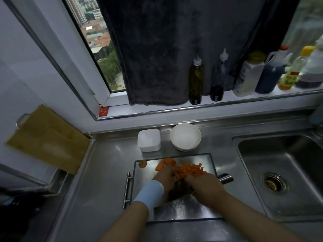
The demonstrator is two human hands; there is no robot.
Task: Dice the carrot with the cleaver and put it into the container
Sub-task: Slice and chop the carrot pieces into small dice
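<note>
Starting at the left, the carrot top (142, 163) is being left untouched at the far-left corner of the board (207, 158), apart from the rest. Next, the left hand (165, 175) is being pressed, fingers forward, into the left flank of the dice (190, 169). Its fingertips are being hidden by the pile, so whether anything is being grasped cannot be told. Just beyond its knuckles, two uncut chunks (166, 162) are being seen at the heap's left end. The dice themselves are being hemmed in between the two hands, on the far half of the board. On the right, the right hand (204, 186) is being laid across the cleaver (181, 208) where blade meets handle, fingers reaching into the heap; a grip cannot be confirmed or ruled out. The cleaver is being shown slantwise, blade toward the near left under both wrists, handle poking out far right toward the sink (279, 154). Now the relation that counts: the tub (149, 140) and the bowl (185, 137) are being shown just beyond the board, past the dice from the hands, the tub to the left, the bowl nearly dead ahead. So the carry is being judged a forward one, away from the body, with the left hand nearer the tub; which vessel is meant cannot be told.
</note>
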